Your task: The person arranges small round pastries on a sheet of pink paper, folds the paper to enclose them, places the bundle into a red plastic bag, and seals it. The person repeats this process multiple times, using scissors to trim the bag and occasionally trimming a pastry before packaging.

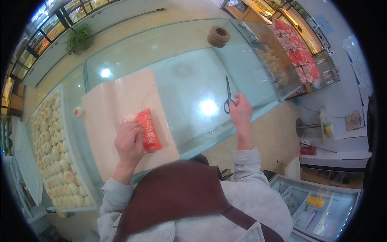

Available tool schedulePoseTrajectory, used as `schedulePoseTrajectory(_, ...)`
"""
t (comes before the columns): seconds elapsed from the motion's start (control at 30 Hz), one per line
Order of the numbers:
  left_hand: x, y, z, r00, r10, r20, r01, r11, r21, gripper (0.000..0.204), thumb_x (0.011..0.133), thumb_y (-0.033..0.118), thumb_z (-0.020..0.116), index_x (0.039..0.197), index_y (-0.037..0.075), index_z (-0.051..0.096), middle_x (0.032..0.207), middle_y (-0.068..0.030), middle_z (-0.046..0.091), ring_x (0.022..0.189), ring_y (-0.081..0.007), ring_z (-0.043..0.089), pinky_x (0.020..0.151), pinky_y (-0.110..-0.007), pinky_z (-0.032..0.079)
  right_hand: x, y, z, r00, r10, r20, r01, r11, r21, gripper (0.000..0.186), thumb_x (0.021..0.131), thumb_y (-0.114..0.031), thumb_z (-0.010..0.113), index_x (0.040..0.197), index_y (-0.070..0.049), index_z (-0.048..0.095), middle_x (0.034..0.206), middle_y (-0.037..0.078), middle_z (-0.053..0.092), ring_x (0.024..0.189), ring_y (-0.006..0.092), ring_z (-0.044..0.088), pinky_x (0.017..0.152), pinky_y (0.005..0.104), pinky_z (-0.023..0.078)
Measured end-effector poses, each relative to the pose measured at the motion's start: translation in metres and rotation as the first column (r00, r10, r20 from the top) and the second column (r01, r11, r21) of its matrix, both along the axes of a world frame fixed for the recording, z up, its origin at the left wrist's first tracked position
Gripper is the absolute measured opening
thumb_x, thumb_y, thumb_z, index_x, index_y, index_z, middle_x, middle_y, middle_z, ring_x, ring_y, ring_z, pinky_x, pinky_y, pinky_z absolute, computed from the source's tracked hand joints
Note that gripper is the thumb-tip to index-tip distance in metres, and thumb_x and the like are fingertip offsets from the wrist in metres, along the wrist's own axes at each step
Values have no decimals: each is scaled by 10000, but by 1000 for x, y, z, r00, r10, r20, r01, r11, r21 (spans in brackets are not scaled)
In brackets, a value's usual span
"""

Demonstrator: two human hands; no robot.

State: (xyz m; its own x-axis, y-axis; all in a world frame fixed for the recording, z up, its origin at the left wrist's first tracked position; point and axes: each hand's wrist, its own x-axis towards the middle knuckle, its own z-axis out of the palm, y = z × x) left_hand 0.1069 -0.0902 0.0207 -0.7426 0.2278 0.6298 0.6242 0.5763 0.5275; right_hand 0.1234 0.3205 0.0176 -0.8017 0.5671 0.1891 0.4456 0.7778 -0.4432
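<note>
While our left hand point(131, 139) pinches the left side of a red packet point(151, 131) lying on the tan sheet point(117, 94), our right hand point(241, 109) curls at the handles of black scissors point(229, 96); whether it grips them, we cannot tell. Blades point away from us over the glass surface point(181, 92). Leftward, we note a tray point(71, 139) of pale buns point(54, 150).

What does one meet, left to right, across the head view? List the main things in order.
White tray of round pastries → lone round pastry → red packet → scissors → red-and-white packages.
</note>
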Motion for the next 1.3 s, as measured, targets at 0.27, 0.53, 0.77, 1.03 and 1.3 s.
schedulePoseTrajectory(0.27, 0, -1, 5, 998, -5, 64, 2, 999, 54, 51, 893, -36, 774, 925, -18, 739, 1009, -161, 791, 978, -350, 770, 948, -452, 604, -2, 37, -29, 933, 192, 304, -161, 979, -125, 488, 815, -309, 858, 1198, -48, 708, 972, 147, 797, 858, 303, 740, 776, 438, 583)
schedulePoseTrajectory(0.53, -6, -4, 1, 999, 17, -35, -17, 1000, 0, 58, 857, -5, 757, 868, 43, 726, 905, -94, 765, 833, -305, 721, 717, -420, 576, 20, -59, 12, 766, 636, -98, -199, 88, -976, 392, 946, -137, 800, 1304, -102, 643, 1010, 79, 795, 767, 71, 664, 558, 224, 444)
schedulePoseTrajectory(0.77, -6, -5, 1, 1000, 4, -6, -4, 1000, 1, 34, 878, 20, 743, 880, 51, 729, 894, -88, 755, 778, -299, 714, 676, -422, 578, -20, -135, 35, 531, 844, -76, -145, 2, -989, 436, 991, -245, 777, 1342, -47, 612, 906, 40, 723, 787, 73, 602, 661, 251, 448)
schedulePoseTrajectory(1.03, -6, -8, 16, 996, 74, 44, -62, 972, -228, 131, 897, 47, 749, 827, 53, 638, 812, -140, 676, 726, -357, 674, 650, -460, 554, -52, -163, 15, 624, 766, -157, -551, 289, -783, 380, 977, -269, 827, 1222, -30, 663, 714, 64, 713, 632, 127, 643, 579, 329, 491)
schedulePoseTrajectory(1.3, -15, 1, 30, 813, 203, 545, -1, 938, -347, 203, 1034, 213, 649, 968, 22, 627, 886, -198, 720, 821, -402, 729, 712, -502, 579, -69, -137, 2, 756, 630, 178, -595, 774, -216, 390, 879, -281, 848, 1203, -76, 779, 1007, 128, 706, 877, 336, 725, 809, 455, 597)
